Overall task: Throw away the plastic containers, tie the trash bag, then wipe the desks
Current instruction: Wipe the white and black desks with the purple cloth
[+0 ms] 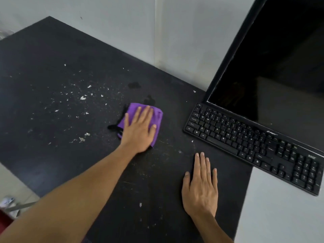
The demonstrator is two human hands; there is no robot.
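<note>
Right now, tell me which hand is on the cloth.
The left hand, flat on the purple cloth; the right hand rests on the bare desk.

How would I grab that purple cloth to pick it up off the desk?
Probably from straight above. The purple cloth lies flat and crumpled on the desk, under the flat left hand, so there's no edge to slide under. Curl your fingers into the bunched middle and pinch a fold.

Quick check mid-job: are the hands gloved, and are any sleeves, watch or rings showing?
No gloves on the left hand or the right hand. The left forearm and right forearm are uncovered to the frame edge, with no sleeve in view. No watch, bracelet or rings visible.
</note>
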